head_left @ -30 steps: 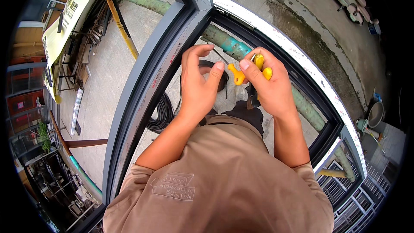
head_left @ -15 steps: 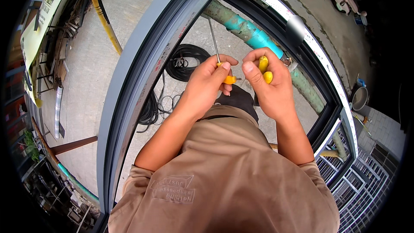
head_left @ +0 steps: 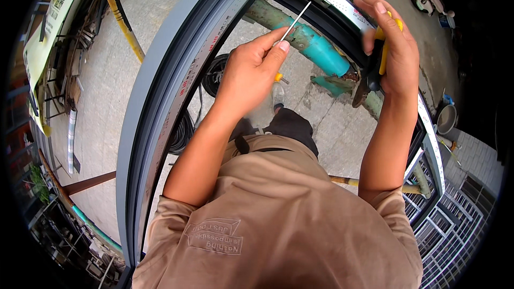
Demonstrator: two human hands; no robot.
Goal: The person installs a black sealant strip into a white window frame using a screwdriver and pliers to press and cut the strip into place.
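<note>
1. Presently, one screwdriver (head_left: 295,23), slim metal shaft; located in the left hand (head_left: 249,72), over the opening of the grey window-type frame (head_left: 140,96); long axis slanting, tip up and to the person's right; tip seen against the dark inner channel of the frame's far bar, contact impossible to tell.
2. Left grip: closed, shaft pinched between thumb and forefinger; a bit of yellow handle (head_left: 278,77) with a short metal stub shows below the hand, the stub aimed down and right.
3. One pair of pliers (head_left: 384,56), yellow handles, black head; located in the right hand (head_left: 399,56), at the frame's right-hand side; handles uppermost, head pointing down and left.
4. Right grip: loosely closed on the pliers, upper fingers stretched out leftward.
5. Obscured: most of the screwdriver handle, behind the left hand; part of the black cable coil (head_left: 214,75), behind the same hand and the frame; one right fingertip, blurred; plier jaws, dark, their opening hard to make out.
6. Changed since half a second ago: shaft then leaned slightly left, now right; hands then close together, now well apart, the right one up and outward; plier head then mostly concealed, now exposed.
</note>
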